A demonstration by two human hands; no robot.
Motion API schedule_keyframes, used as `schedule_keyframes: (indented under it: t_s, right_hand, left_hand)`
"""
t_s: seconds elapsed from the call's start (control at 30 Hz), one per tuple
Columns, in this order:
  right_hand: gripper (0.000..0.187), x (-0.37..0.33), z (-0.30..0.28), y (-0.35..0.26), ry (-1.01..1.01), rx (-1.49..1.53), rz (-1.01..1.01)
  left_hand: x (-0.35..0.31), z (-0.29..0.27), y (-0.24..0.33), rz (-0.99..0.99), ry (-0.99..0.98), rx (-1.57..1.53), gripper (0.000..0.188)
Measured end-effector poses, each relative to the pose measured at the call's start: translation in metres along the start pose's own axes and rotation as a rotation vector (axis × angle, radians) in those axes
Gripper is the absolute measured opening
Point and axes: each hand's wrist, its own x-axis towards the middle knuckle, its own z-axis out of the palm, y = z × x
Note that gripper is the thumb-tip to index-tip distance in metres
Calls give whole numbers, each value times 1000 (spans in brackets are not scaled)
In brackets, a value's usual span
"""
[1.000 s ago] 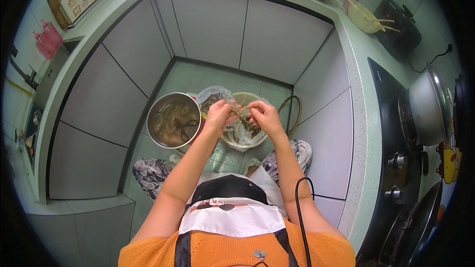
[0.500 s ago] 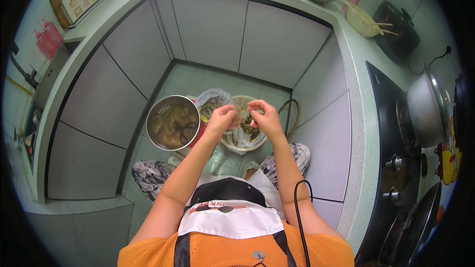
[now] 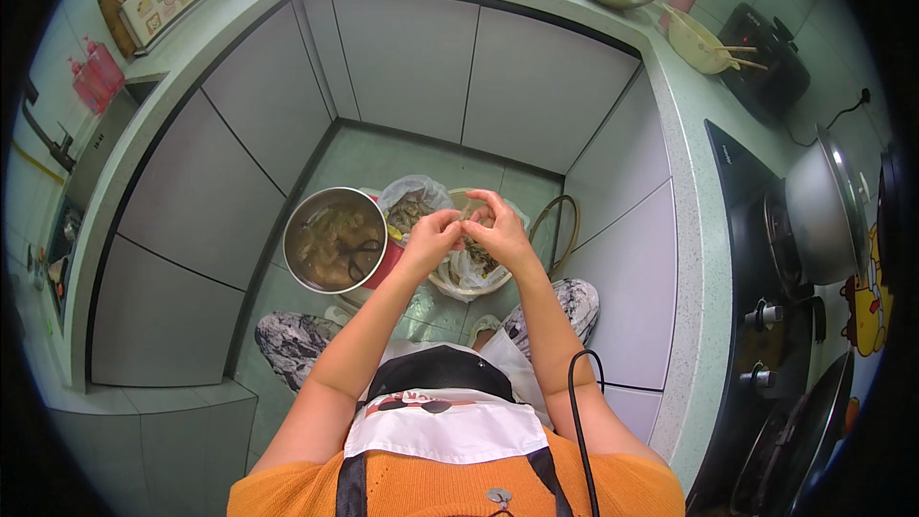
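My left hand (image 3: 436, 237) is closed in a pinch above the lined bin. My right hand (image 3: 500, 230) meets it there, thumb and forefinger pinched, the other fingers raised. Between the fingertips is a small greyish piece that looks like a shrimp, mostly covered by the fingers. Below is a round cream bin (image 3: 513, 273) lined with a clear bag, with dark and pale scraps inside. Beyond my left hand an opened plastic bag (image 3: 421, 186) holds several greyish, shrimp-like pieces. To its left stands a steel pot (image 3: 286, 241) of cloudy brown liquid with pale pieces and a dark looped handle in it.
A red object (image 3: 387, 266) sits partly hidden beside the pot. A hose loop (image 3: 574, 220) lies right of the bin. Grey cabinets (image 3: 402, 57) enclose the floor on three sides. On the right counter are a stove (image 3: 737, 220) and a lidded pot (image 3: 818, 215).
My hands have come together at the fingertips, the right one shifting slightly left. The pot, bag and bin keep their places.
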Motion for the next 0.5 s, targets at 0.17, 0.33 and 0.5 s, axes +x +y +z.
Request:
schedule_keyframes:
  t_s: [0.17, 0.33, 0.5]
  right_hand:
    - [44, 0, 0, 5, 35, 36, 12]
    - [43, 0, -2, -3, 33, -98, -6]
    - [36, 0, 1, 0, 73, -200, -24]
  left_hand:
    - [-2, 2, 2, 62, -11, 138, 32]
    - [-8, 3, 12, 91, 23, 312, 33]
    - [-9, 4, 16, 96, 12, 352, 31]
